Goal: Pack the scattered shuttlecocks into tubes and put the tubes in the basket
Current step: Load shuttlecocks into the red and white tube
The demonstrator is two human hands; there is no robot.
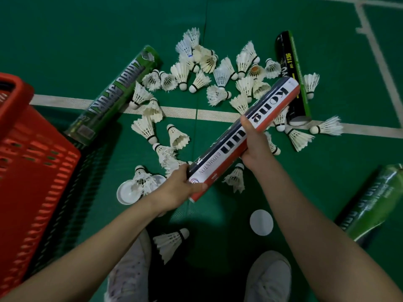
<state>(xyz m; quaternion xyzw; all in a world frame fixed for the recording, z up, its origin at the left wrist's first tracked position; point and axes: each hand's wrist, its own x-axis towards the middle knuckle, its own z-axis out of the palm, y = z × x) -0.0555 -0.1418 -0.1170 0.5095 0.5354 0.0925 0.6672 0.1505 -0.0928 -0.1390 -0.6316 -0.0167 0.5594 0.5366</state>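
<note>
Here both forearms reach forward from the lower corners and converge on one tube. The left hand (177, 188) curls round the near end of the white-and-red tube (269, 101), with the thumb lying across its printed face. The right hand (254, 144) wraps it at mid-length, thumb pointing up over the side. Both grasps are closed tight on the tube, which is held off the floor, slanting from lower left to upper right. Beneath and beyond it the shuttlecocks (220, 75) lie scattered on the green court floor (87, 29), across a white line (181, 112). One lone shuttlecock (170, 240) lies near the shoes (270, 277), and a white round lid (261, 222) lies just right of it. A green tube (117, 92) lies beside the red basket (32, 160) at the left edge. A black tube (292, 73) lies behind the held tube's far end, and a second green tube (370, 203) lies at the right.
</note>
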